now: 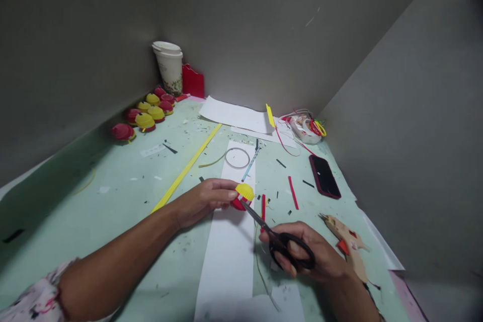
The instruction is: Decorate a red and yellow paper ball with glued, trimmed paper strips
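Note:
Between the fingers of my left hand [211,197] is a small yellow and red paper ball [245,191], ribbed on its yellow upper part. My right hand [302,246] grips black-handled scissors [260,220] by the finger loops. Their blade tips point up and left and meet the ball's near side; whether they cut into it I cannot tell. Beneath both hands runs a long white paper strip [230,256]. A short red strip [263,206] lies just right of the ball.
Several red and yellow paper balls [145,122] stand at the left wall by a white cup [170,68]. A glue gun [347,241] and a phone [324,176] lie at right. A yellow strip [188,166], wire ring [237,158] and paper scraps lie about.

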A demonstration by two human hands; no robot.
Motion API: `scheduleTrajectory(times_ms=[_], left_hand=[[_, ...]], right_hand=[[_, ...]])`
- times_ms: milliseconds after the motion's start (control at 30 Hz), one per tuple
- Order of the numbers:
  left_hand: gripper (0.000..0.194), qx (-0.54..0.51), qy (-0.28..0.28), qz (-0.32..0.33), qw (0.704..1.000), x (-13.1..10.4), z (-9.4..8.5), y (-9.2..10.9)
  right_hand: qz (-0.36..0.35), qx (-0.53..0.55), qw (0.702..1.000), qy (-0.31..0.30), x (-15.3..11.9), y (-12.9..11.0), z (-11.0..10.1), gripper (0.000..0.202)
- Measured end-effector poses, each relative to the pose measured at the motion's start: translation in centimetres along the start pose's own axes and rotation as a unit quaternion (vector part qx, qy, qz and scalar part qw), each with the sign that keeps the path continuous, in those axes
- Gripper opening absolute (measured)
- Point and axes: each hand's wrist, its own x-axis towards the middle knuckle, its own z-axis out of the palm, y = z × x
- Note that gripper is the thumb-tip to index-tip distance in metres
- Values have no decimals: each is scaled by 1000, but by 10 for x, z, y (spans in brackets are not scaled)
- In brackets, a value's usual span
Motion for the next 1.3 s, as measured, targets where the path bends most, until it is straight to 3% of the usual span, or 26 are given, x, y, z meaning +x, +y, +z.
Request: scheduleTrajectory(times_ms=[700, 1300], left_hand=[[37, 12, -8, -4, 1000, 0, 2, 0], [36, 1, 5, -9, 1000, -1, 4, 3]], right_hand=[[5, -12, 1000, -6, 0, -2, 0, 55], [11, -27, 999, 23, 0, -2, 1, 59]])
